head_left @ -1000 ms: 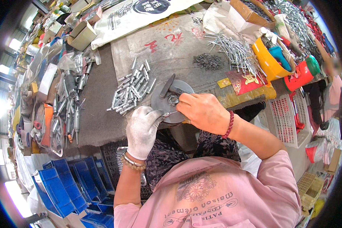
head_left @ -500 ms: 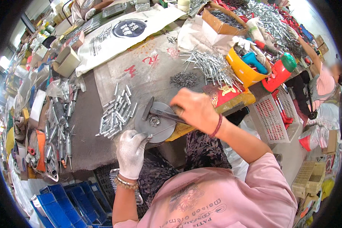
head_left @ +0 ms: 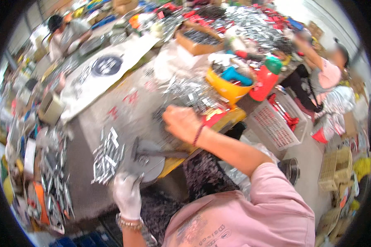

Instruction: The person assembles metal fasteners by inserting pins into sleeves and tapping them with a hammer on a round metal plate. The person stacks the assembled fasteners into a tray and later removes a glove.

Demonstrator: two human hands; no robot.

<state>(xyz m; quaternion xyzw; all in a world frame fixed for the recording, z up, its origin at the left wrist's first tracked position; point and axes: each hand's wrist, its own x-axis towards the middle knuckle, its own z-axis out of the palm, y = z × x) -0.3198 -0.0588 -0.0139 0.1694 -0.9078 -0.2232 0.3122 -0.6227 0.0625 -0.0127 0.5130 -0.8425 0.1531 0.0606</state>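
Note:
My left hand, in a white glove, is closed at the near left edge of a round grey disc. A small dark tip shows at its fingertips, too blurred to name. Across the disc lies a hammer, its head to the left and its handle pointing right, with no hand on it. My bare right hand is over a pile of small dark metal pieces. Its fingers bend downward, and their tips are blurred and hidden. Left of the disc lies a heap of short silver metal pins.
Longer silver rods lie beyond my right hand, beside a yellow container and a red bottle with a green cap. Metal tools crowd the left edge. A white basket stands right. Other people sit at far left and right.
The view has swung, so the bench sits lower and further left. My right hand has moved off the hammer handle to the small dark pieces. My left hand stays by the disc.

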